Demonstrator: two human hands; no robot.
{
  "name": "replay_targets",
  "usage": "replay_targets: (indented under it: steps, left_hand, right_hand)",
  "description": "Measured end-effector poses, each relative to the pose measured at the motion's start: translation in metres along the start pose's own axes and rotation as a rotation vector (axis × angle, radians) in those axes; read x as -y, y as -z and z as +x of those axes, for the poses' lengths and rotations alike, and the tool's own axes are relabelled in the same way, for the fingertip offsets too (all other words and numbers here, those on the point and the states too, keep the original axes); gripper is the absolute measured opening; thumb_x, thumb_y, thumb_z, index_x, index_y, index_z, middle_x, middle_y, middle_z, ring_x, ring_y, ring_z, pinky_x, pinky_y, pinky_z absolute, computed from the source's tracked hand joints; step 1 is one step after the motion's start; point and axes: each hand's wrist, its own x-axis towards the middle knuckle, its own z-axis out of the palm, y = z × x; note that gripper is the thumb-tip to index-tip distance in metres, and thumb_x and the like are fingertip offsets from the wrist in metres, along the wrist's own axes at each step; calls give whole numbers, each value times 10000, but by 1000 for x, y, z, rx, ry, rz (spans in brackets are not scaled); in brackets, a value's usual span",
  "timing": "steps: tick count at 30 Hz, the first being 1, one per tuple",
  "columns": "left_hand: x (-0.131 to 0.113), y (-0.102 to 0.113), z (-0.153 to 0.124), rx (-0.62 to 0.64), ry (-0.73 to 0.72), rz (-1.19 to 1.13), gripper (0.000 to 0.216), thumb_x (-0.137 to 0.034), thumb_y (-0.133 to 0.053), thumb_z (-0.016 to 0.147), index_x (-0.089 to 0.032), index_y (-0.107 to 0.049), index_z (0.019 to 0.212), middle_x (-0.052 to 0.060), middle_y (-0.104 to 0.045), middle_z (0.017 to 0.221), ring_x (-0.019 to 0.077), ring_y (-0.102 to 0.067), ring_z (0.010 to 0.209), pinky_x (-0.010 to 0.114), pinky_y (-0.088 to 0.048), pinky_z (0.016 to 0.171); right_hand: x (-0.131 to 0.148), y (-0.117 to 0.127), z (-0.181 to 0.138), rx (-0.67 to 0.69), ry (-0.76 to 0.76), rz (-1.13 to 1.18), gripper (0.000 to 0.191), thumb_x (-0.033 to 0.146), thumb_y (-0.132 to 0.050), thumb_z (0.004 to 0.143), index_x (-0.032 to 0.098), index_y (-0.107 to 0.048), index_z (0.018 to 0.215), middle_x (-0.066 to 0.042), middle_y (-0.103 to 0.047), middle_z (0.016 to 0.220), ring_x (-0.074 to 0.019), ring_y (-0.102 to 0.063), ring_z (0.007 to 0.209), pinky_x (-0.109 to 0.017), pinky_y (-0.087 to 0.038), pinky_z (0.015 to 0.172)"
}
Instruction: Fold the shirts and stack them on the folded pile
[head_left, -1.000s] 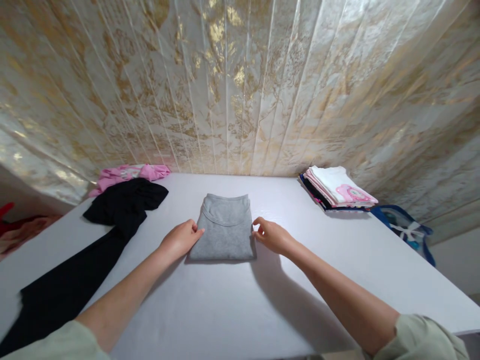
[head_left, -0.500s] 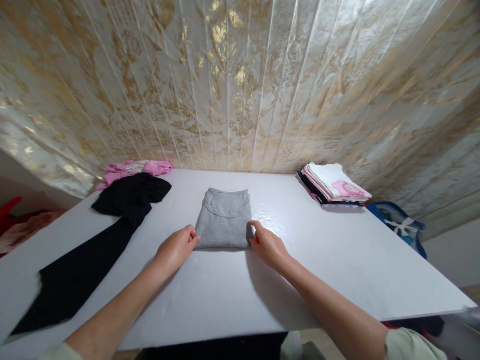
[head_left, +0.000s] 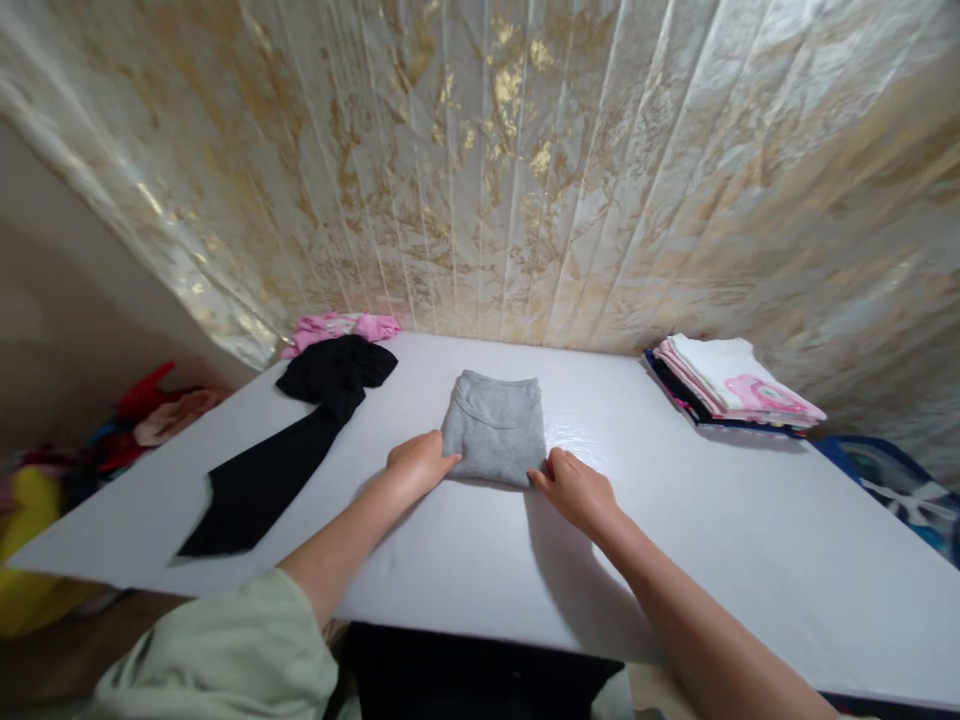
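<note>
A grey folded garment (head_left: 495, 425) lies flat in the middle of the white table (head_left: 697, 540), neckline facing the wall. My left hand (head_left: 416, 462) is at its near left corner, fingers curled together on the edge. My right hand (head_left: 577, 488) is at its near right corner, thumb and fingers pinched on the fabric. Both forearms reach in from the near side, in pale green sleeves.
A black garment (head_left: 296, 445) lies spread at the left, with a pink one (head_left: 341, 325) behind it by the wall. A stack of folded clothes (head_left: 735, 390) sits at the back right. A blue bag (head_left: 892, 485) is beyond the right edge, loose clothes (head_left: 142, 420) beyond the left.
Both hands slid from the garment's sides down to its near corners and closed on them. My view pulled back and shifted, so the table's front edge now shows.
</note>
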Motion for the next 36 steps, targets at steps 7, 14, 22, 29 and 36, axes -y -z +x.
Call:
replay_targets:
  steps: [7,14,22,29,36]
  left_hand:
    - [4,-7,-3,-98,-26,-145,215,-382,-616,769,-225,-501,678,34,-636,728,236,-628,759,288,-370,626]
    - [1,-12,-3,-91,32,-592,206,-296,-612,799,-217,-430,743,-21,-592,677,164,-611,672,267,-461,615]
    - [2,-5,-4,94,267,-1263,243,-273,-731,737,-139,-564,851,22,-670,742,144,-638,678,285,-541,662]
    - [4,-18,-18,39,19,-867,401,-323,-681,735,-184,-467,1045,-93,-547,529,135,-532,437,237,-423,447]
    - [4,-20,-36,43,-161,-518,494,-380,-513,851,-162,-385,1275,-90,-505,546,170,-565,491,266,-429,495]
  right_hand:
    - [-3,-7,8,-56,62,144,148,325,-567,843,210,-535,755,-35,-638,779,-187,-602,735,-266,-288,560]
    - [-14,-19,13,-23,-16,765,186,186,-566,803,220,-389,755,83,-503,582,-116,-593,517,-208,-378,496]
    - [-16,-19,11,59,-89,1134,422,214,-574,824,209,-374,1195,120,-496,603,-108,-566,444,-219,-461,454]
    - [-38,-15,6,-13,-5,732,502,191,-561,817,173,-422,1298,90,-518,616,-102,-517,487,-223,-388,507]
    - [-45,-8,-11,29,41,630,538,214,-571,839,147,-409,1347,58,-578,643,-122,-547,550,-237,-392,571]
